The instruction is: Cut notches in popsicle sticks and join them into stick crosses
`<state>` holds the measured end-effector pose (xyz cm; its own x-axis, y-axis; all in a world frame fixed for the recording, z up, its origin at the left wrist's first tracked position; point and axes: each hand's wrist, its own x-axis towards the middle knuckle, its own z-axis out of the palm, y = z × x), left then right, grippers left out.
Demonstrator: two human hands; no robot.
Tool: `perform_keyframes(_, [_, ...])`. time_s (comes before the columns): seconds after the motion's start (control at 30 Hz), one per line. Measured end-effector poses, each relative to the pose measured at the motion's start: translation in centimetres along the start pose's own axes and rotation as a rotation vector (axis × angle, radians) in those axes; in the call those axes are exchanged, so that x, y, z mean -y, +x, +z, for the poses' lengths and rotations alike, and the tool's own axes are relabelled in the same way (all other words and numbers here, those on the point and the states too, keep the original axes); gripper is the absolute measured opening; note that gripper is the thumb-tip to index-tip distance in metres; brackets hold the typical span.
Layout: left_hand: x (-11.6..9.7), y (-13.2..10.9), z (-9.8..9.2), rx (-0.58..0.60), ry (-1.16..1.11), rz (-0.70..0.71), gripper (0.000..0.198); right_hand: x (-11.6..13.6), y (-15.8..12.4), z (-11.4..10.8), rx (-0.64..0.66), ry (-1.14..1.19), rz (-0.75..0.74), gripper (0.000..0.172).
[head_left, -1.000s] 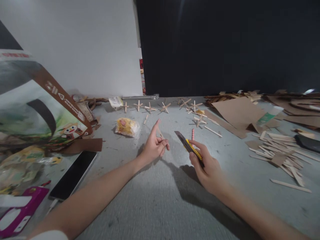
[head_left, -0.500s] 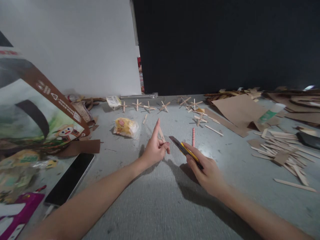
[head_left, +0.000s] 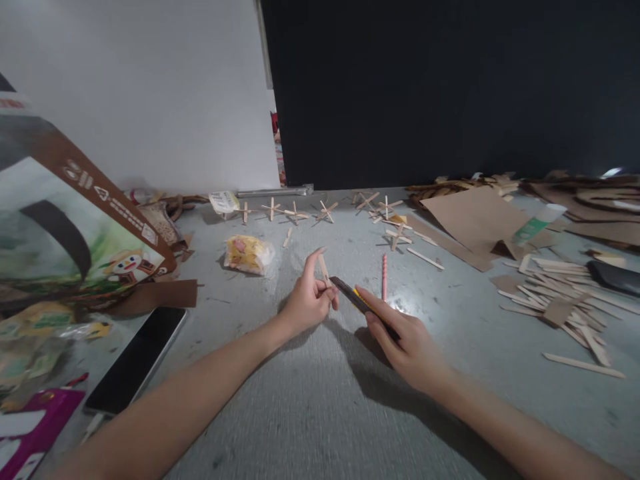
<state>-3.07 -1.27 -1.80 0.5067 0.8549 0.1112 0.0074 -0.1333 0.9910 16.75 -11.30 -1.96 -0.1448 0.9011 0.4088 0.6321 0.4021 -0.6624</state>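
Note:
Between the thumb and fingers of my left hand is a short wooden craft stick, tilted, its index finger bent along the stick's far end. My right hand is closed round a black and yellow utility knife. The knife's blade tip points left and is at or very close to the stick; contact cannot be made out. Just beyond the right hand lies a pink striped stick. Several small crossed-stick pieces stand along the back of the table.
A pile of craft sticks lies at the right, near a glue stick and brown cardboard. A yellow-printed packet sits left of centre. At the left are a phone, a purple object and a printed bag.
My right hand has brought the knife left, its blade tip now at the stick. The left index finger has bent inward over the stick's end. The view has shifted slightly.

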Motion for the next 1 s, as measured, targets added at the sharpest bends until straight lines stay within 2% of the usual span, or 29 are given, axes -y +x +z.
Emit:
perform_keyframes(0.4, [0.4,0.1,-0.2,0.004,0.035,0.035,0.091,0.2,0.1,0.1,0.026,0.007,0.024,0.049])
perform_keyframes(0.47, [0.6,0.3,-0.4,-0.024,0.063,0.038,0.082,0.2,0.1,0.0,-0.011,0.000,0.039,0.048])
perform_keyframes(0.57, [0.9,0.5,-0.5,-0.056,0.087,0.026,0.060,0.0,0.3,-0.4,-0.122,0.005,0.097,0.048])
perform_keyframes(0.63, [1.0,0.5,-0.5,-0.035,0.089,-0.007,0.045,-0.2,0.6,-0.7,-0.201,0.026,0.118,0.045])
perform_keyframes(0.7, [1.0,0.5,-0.4,-0.004,0.104,-0.035,0.039,-0.5,0.8,-1.1,-0.241,0.032,0.111,0.038])
perform_keyframes(0.87, [0.8,0.6,-0.2,-0.055,0.168,-0.043,0.035,-1.0,1.2,-1.4,-0.200,-0.008,0.099,0.032])
perform_keyframes(1.0, [0.9,0.8,-0.4,-0.131,0.119,-0.046,0.037,-0.9,1.2,-1.0,-0.017,-0.005,0.038,0.031])
